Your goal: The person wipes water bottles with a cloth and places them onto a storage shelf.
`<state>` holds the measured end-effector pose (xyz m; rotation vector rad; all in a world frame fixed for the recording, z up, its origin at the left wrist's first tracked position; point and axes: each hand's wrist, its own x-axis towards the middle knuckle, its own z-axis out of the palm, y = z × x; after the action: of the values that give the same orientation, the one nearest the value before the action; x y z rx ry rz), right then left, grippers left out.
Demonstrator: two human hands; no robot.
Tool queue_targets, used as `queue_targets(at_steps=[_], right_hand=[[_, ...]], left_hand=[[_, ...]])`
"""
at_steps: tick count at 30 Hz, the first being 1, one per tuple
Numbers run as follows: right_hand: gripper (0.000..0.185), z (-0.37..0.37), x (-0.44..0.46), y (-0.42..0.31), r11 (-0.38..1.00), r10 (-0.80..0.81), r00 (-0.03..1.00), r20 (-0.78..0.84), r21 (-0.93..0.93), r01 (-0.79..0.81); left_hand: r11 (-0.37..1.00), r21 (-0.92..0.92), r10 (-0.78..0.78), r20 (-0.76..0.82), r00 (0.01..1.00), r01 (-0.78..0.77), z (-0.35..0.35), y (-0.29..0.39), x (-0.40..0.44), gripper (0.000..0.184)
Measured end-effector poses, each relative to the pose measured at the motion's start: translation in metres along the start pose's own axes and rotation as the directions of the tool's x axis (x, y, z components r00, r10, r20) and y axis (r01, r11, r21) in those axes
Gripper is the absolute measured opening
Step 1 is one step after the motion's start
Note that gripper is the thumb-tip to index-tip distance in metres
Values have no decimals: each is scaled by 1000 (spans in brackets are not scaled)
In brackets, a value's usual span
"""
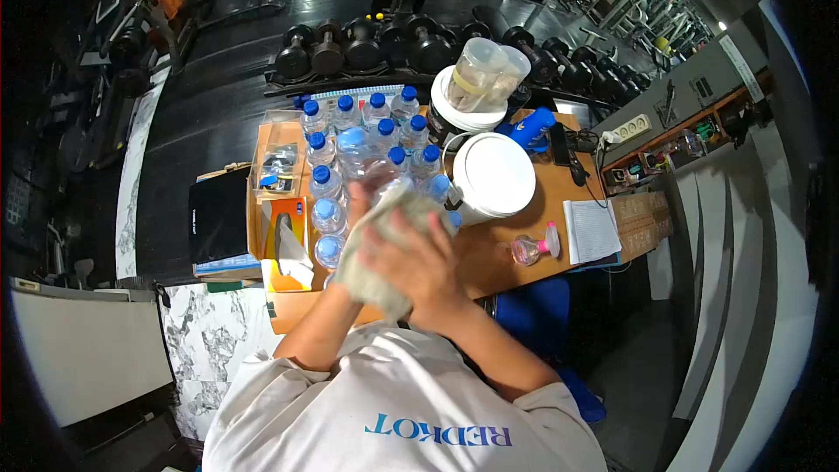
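The cloth (374, 284), pale and bunched, is between the two hands, above the near edge of the counter (494, 278). Risk noted: bottles (322, 183) with blue caps stand in close rows just past the hands, so a wide stroke or a trailing fold could tip one into its neighbours. A clear bottle, blurred, shows at the cloth's far edge; whether it is gripped cannot be determined, but if it is, a loose hold through fabric could let it slip. The cloth lies under the fingers of the right hand (412, 267), which are spread and lightly curved, holding it from above. The left hand (358, 201) is on its far side, largely covered; the state of its fingers cannot be told. To the right of the bottles stands a white tub (495, 173), lid on; nearer the right edge are a spray bottle (528, 250) and a notebook (592, 232). An orange box (289, 275) lies left of the bottles. Dumbbells (362, 45) sit racked beyond the counter.
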<state>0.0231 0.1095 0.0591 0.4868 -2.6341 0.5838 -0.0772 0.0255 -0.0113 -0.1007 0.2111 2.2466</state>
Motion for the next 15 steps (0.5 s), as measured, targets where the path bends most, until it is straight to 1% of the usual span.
queue_targets(at_steps=[1,3,4,5,6,7,8,9,10,11,12,13,14,15], right_hand=[[50,5,-11,-3,1000,-4,1000,-2,3,5],[46,14,-33,-9,988,-126,973,195,110,106],[46,15,-42,-4,987,-134,971,196,120,112],[41,14,-52,5,971,-74,974,212,240,22],[36,14,-62,13,933,-16,972,236,352,-71],[36,18,-74,20,932,-20,971,240,356,-69],[29,23,-86,27,781,247,952,184,544,-307],[24,29,-94,31,530,502,845,182,707,-468],[25,32,-96,34,372,667,732,139,789,-489],[28,36,-97,37,208,806,580,119,860,-466],[40,46,-96,44,-50,847,503,169,969,-241],[40,46,-90,45,-54,851,497,168,970,-235],[46,44,-85,45,-300,794,512,328,944,-139],[52,41,-78,44,-528,700,544,463,848,-43]], left_hand=[[938,314,205,-153,967,-149,-21,10,6,71],[828,531,182,51,982,-181,-8,45,-5,72],[758,588,432,-128,892,-283,22,33,-13,70],[755,590,440,-133,888,-286,22,35,-13,70],[708,611,507,-92,857,-353,21,38,-11,74],[657,628,570,-51,820,-418,21,39,-9,77],[622,631,625,-45,779,-463,27,38,-10,74],[622,633,625,-46,779,-462,28,39,-11,74],[701,543,559,-16,829,-462,29,40,-12,74],[773,450,491,24,871,-448,33,41,-14,74],[712,500,552,35,833,-493,39,34,-15,78],[714,505,546,34,837,-486,39,29,-15,78],[669,563,528,99,843,-486,39,24,-16,88],[620,616,503,164,849,-486,39,21,-16,99]])
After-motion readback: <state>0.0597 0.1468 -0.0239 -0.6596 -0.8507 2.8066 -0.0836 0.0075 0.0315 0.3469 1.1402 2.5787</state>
